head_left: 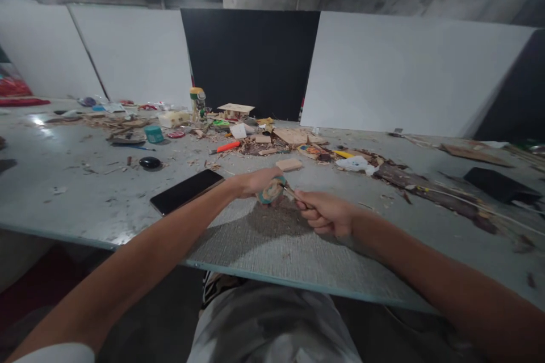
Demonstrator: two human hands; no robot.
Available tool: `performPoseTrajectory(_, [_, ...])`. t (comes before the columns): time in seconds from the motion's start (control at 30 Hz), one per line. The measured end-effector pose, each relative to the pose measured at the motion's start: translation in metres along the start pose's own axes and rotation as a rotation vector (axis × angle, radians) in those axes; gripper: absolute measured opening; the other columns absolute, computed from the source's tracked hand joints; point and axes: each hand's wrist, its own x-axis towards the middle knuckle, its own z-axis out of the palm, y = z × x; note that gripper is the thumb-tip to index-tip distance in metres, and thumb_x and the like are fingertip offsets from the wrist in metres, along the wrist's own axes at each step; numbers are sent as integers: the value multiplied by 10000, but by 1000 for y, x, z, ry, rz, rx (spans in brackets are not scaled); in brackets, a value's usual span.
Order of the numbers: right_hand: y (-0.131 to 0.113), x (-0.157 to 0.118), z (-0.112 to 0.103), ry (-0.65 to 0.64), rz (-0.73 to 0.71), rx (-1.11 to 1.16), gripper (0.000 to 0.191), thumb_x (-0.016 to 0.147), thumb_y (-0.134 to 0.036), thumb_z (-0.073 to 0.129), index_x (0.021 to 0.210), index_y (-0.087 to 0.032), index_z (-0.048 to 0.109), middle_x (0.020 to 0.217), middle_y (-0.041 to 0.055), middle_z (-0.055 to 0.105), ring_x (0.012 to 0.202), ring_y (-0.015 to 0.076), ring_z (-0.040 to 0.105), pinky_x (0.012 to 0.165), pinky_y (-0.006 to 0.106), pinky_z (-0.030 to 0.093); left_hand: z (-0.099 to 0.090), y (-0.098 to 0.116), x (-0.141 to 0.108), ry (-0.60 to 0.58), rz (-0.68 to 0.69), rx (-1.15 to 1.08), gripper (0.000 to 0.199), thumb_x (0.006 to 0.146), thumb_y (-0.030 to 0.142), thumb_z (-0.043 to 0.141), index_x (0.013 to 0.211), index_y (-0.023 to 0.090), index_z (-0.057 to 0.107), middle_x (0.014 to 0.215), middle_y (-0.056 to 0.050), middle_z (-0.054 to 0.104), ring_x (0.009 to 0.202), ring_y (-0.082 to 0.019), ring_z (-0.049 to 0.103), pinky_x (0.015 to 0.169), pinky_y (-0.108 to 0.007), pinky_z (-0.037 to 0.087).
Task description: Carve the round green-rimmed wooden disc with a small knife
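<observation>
The person wears a white sleeve [57,353] and mottled grey-white garment [272,323].

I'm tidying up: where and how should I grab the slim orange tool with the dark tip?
Probably pinch the slim orange tool with the dark tip across mid-handle, from above on the near side: it lies lengthwise sideways on the grey table, tip toward picture-left, with brown wood shavings at its right end.

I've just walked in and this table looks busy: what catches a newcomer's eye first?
Probably the centre: the left hand holds a round teal-and-tan piece, the right hand a thin tool pointing at it. Next, the orange implement beyond them and the black phone to the left.
</observation>
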Motion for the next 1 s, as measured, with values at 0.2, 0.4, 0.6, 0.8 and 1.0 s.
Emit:
performPoseTrajectory(0.2, [-14, -9, 4, 418, -241, -721, 309, 985, -362, 346, 838, -191, 557, 815, 68, 654, 688, 167, 556, 579, 264, 315, -2, 3, -1, 10, -56, -161, 385, 861, 423, 422, 871, 119, 658, 825, -120, 689, 634, -176, 637, 494, -257, 444])
performPoseTrajectory(0.4, [-27, -20, 18, 509, -42, -1130, 345, 1011, -386, 316, 1061, -208, 607, 828, 105, 721, 673, 232, 644, 529, 294, 235, 1, 6, -5, 37, -44, -142, 333, 865, 392, 438, 845, 123, 634, 746, -103, 678, 589, -156, 614, 475, -236, 439])
performPoseTrajectory(0.6, [-29, -24, 13, 480, -93, -1052, 350, 1019, -370, 299, 1012, -203, 606, 820, 88, 720, 701, 219, 645, 533, 301, 235, -5, 6, -6, -2, -45, -198, 413, 896, 447, 399, 879, 110, 637, 847, -129, 689, 625, -176, 630, 480, -257, 460])
performPoseTrajectory(0.8, [-27, -21, 16, 511, -64, -1092, 350, 1006, -379, 318, 1016, -202, 620, 804, 103, 711, 650, 231, 632, 522, 301, 236, 2, 7, -6, 15, -65, -115, 356, 877, 395, 419, 847, 115, 637, 827, -116, 686, 594, -142, 604, 462, -222, 427])
performPoseTrajectory(1.0, [-18, -12, 14, 369, -213, -593, 392, 999, -374, 271, 765, -195, 529, 672, 39, 589, 575, 141, 506, 543, 259, 318, 7, 11, -10, 18, 45, 42, 296, 799, 385, 509, 843, 122, 637, 777, -103, 667, 591, -142, 593, 469, -215, 422])
